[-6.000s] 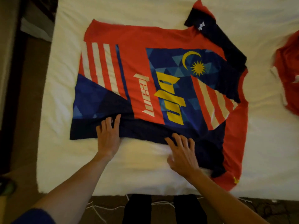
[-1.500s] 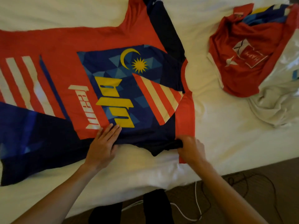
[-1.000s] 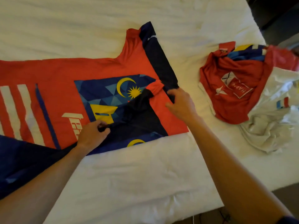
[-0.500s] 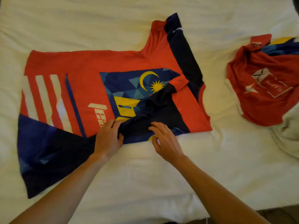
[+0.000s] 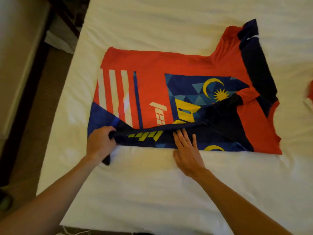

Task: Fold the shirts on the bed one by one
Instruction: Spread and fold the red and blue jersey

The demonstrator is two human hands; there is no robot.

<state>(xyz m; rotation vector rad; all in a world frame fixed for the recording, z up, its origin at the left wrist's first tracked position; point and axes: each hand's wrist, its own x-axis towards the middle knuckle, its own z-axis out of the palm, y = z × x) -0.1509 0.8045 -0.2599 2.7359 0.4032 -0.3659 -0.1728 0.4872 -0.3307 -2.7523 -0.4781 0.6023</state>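
The shirt (image 5: 152,68) lies flat on the bed (image 5: 152,192). The left hand (image 5: 100,143) pinches its near hem corner; the right hand (image 5: 188,150), fingers spread, presses the fold. If the pull is uneven, the fold may wrinkle. Half a second ago the left hand lay flat nearer the middle.

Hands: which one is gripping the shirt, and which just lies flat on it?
The left hand grips the shirt hem; the right hand presses flat.

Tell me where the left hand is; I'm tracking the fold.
In the head view, the left hand grips the jersey at its near left hem corner, left of the flat right hand.
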